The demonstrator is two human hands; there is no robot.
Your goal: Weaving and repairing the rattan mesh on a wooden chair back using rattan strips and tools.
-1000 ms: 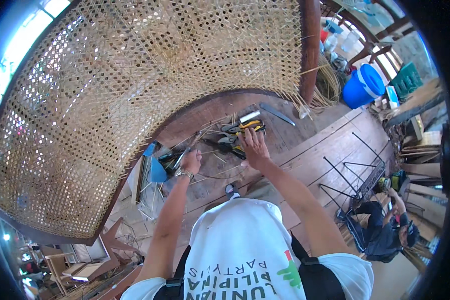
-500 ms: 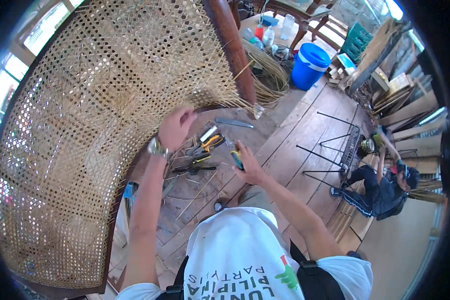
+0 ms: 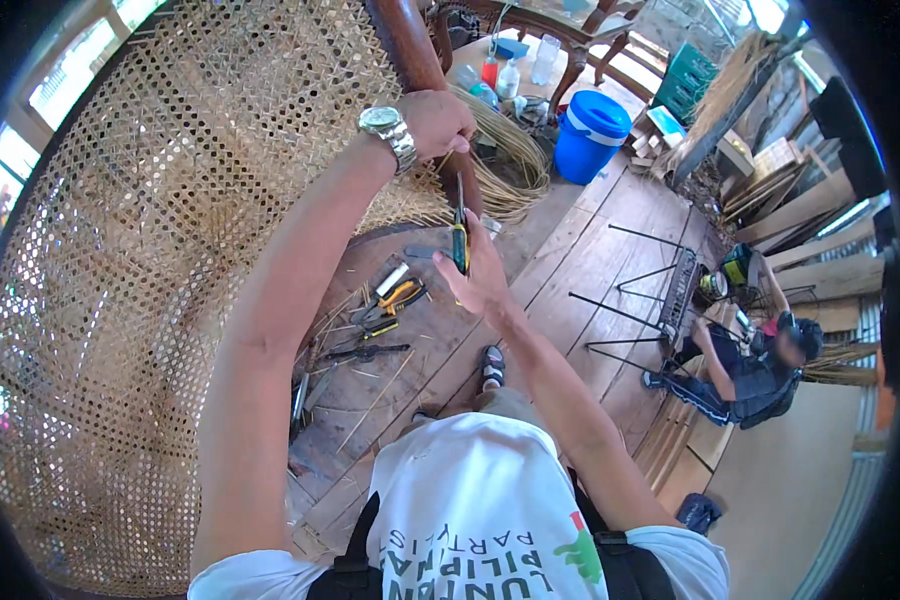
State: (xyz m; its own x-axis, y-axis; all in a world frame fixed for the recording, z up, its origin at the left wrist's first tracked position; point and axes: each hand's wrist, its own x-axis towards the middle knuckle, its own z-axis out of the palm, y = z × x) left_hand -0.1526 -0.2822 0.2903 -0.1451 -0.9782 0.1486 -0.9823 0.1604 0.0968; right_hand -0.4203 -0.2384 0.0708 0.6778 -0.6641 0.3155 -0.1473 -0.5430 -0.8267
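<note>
My left hand (image 3: 435, 125), with a metal watch on its wrist, is over the far right edge of a woven cane panel (image 3: 220, 190), beside the curved brown wooden frame (image 3: 410, 45). Its fingers are curled closed; whatever they pinch, if anything, is hidden. Just nearer, my right hand (image 3: 480, 268) holds a screwdriver (image 3: 460, 240) by its green and yellow handle, the thin shaft pointing away from me toward the frame. Below the panel edge lie yellow-and-black pliers (image 3: 403, 296), a white block (image 3: 392, 279) and several dark tools (image 3: 365, 352).
A coil of cane strands (image 3: 515, 165) lies past the frame, next to a blue bucket (image 3: 591, 140) and bottles (image 3: 508, 78). To the right, a person (image 3: 750, 375) sits by a black metal-legged stand (image 3: 678, 290). Wood pieces (image 3: 770, 185) are piled behind.
My left hand has moved away from me and right, from the panel's near edge to the wooden frame. My right hand has risen slightly with the screwdriver, now pointing at the frame.
</note>
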